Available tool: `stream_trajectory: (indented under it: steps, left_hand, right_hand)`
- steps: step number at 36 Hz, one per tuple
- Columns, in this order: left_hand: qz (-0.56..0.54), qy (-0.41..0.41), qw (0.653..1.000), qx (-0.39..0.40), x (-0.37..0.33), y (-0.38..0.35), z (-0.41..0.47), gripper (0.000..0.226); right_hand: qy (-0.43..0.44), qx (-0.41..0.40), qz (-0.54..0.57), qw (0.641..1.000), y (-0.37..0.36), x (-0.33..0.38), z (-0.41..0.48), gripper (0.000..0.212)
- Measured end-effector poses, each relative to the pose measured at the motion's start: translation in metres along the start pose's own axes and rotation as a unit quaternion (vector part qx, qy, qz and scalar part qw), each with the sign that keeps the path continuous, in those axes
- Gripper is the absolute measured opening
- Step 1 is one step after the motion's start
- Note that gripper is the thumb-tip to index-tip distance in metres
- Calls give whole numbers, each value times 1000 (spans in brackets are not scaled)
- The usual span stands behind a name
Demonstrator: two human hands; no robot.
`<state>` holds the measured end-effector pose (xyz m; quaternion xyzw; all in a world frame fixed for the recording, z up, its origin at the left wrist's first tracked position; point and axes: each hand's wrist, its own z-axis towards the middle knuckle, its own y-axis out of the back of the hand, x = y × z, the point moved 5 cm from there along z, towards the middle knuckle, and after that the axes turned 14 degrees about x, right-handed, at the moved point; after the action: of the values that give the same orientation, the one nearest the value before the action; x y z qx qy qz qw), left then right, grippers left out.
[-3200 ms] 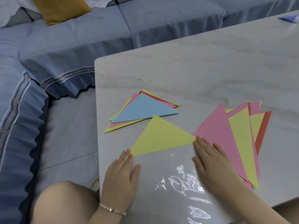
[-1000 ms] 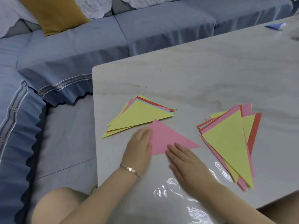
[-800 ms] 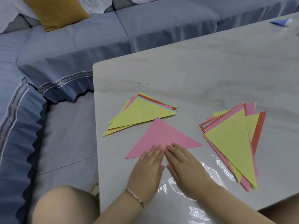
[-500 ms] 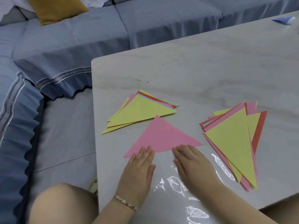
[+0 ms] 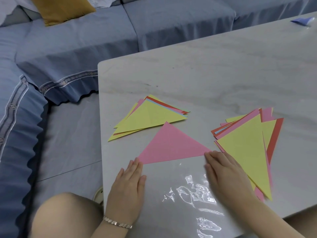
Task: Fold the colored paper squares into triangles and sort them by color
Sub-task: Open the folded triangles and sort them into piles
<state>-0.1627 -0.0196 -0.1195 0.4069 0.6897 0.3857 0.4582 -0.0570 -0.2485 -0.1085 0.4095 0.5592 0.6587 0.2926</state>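
A pink paper triangle [image 5: 171,145] lies flat on the pale table [image 5: 214,69], its long edge toward me. My left hand [image 5: 127,188] lies flat with straight fingers, its fingertips touching the triangle's left corner. My right hand [image 5: 224,174] lies flat too, fingertips at the right corner. Behind the pink triangle sits a mixed pile of folded triangles with a yellow one [image 5: 149,117] on top. To the right is a second mixed pile, also topped by a yellow triangle [image 5: 247,148], with pink, red and blue edges showing.
A blue sofa [image 5: 85,42] with a mustard cushion [image 5: 63,9] runs behind and left of the table. A small blue paper piece [image 5: 301,21] lies at the table's far right edge. My bare knee [image 5: 65,215] is below the table's left corner.
The yellow triangle went onto the left pile. A pink triangle came to the middle; my hands pressed along its near edge, sliding apart from the centre to its two corners.
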Motion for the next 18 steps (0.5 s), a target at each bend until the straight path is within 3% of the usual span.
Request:
stream_trajectory:
  steps: [6, 9, 12, 15, 18]
  left_hand:
    - [59, 45, 997, -28, -4, 7, -4, 67]
    - [80, 46, 994, -54, -12, 23, 5, 43]
    - [51, 72, 995, -35, -19, 39, 23, 22]
    - [36, 116, 992, 39, -24, 43, 42, 44]
    - [32, 126, 989, 69, -26, 43, 55, 57]
  right_hand:
    - [-41, 25, 3, 999, 0, 6, -3, 43]
    - [-67, 50, 37, 996, 4, 8, -1, 26]
    - [-80, 76, 89, 990, 10, 2, 5, 25]
    - [-130, 11, 128, 983, 29, -14, 9, 11]
    - [-208, -18, 136, 968, 43, -40, 12, 25]
